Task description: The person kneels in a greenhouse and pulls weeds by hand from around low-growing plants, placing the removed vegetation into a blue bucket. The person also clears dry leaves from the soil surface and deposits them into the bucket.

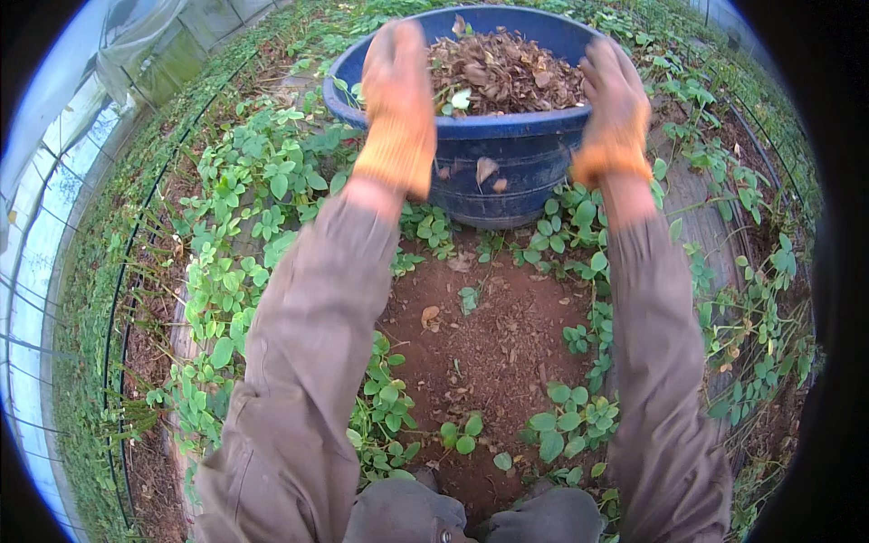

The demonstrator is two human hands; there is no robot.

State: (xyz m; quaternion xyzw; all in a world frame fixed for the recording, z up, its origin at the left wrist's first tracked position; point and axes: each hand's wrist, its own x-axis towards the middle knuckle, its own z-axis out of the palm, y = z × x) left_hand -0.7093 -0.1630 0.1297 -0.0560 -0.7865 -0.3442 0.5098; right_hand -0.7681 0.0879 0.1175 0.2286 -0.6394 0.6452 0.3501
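Observation:
A round blue plastic tub (506, 153) stands ahead of me, heaped with dry brown leaves (509, 71) and a few green ones. My left hand (400, 102), in an orange knit-cuffed work glove, is raised over the tub's left rim, blurred, its fingers together. Over the right rim is my right hand (616, 102) in a matching glove, palm turned inward. Nothing shows between either hand's fingers; whether the palms touch the rim is unclear. Several loose leaves (486, 170) show against the tub's near wall.
Bare reddish soil (489, 326) with scattered dry leaves lies between me and the tub. Low green leafy plants (271, 170) spread on both sides. Thin black hoses (132, 251) run along the left, beside a translucent plastic greenhouse wall (68, 156). My knees (407, 512) are at the bottom.

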